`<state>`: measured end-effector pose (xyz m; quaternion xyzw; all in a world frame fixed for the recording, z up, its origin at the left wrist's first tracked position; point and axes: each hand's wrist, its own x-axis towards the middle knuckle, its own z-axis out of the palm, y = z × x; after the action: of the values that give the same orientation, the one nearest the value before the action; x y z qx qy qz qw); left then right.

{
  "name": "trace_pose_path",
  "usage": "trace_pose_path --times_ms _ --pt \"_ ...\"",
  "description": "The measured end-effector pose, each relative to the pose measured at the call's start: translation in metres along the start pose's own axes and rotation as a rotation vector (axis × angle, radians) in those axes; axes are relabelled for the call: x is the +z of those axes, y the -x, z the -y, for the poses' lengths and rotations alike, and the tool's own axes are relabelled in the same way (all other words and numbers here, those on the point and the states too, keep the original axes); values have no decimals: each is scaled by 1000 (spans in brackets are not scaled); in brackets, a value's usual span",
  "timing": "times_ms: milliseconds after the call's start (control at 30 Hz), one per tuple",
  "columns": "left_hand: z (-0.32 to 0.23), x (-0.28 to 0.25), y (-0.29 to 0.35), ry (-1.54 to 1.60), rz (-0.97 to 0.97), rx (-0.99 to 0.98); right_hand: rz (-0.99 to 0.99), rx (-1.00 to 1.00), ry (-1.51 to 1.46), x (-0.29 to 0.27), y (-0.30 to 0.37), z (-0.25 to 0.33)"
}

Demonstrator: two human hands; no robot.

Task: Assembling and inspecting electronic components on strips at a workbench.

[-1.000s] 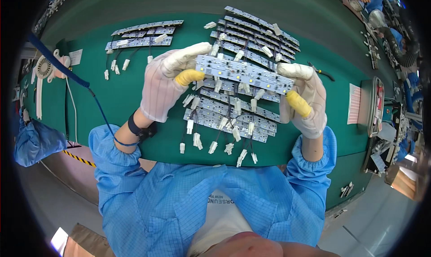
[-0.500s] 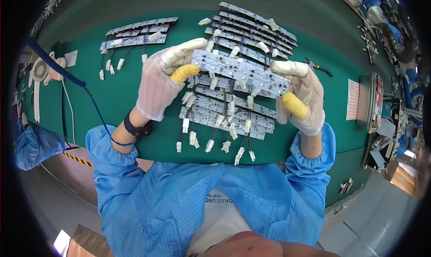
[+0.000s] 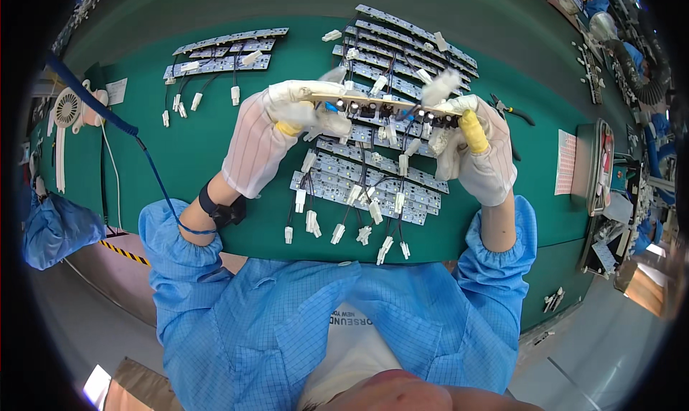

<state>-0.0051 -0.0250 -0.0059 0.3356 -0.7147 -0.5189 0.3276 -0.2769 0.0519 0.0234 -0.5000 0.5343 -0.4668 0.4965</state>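
A long circuit board (image 3: pixel 387 107) is held up between both hands, tilted so its edge and a row of dark and white components show. My left hand (image 3: pixel 265 127), in a striped white glove with a yellow thumb covering, grips the board's left end. Closed on the right end is my right hand (image 3: pixel 482 145), gloved the same way. White connectors on the board's wires look blurred near both hands. Beneath it, several white LED boards (image 3: pixel 366 188) with dark wires and white connectors (image 3: pixel 355 193) lie in overlapping rows on the green mat (image 3: pixel 265 242).
More LED boards (image 3: pixel 228 63) lie at the back left. Pliers (image 3: pixel 513 111) rest right of the boards. A small fan (image 3: pixel 68 108) stands at the left, a metal tray (image 3: pixel 594 167) at the right. A blue coiled cord (image 3: pixel 100 109) runs to my left wrist.
The board has been turned from showing its flat LED face to nearly edge-on, bringing its components into sight. Both hands have rolled with it, staying at its ends.
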Motion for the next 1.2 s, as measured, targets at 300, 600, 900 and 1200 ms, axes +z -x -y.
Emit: trace_pose_path --times_ms 300,600,900,1200 --pt "7 -9 3 -213 9 -86 70 -407 658 -12 -11 -14" --pt "-18 3 -6 405 39 -133 126 113 -133 15 -1 3" --pt "47 -170 -51 -677 -426 -191 106 44 -94 12 -3 14" --pt "-16 -88 -47 -1042 -555 537 -559 -422 1078 -58 -72 -21"
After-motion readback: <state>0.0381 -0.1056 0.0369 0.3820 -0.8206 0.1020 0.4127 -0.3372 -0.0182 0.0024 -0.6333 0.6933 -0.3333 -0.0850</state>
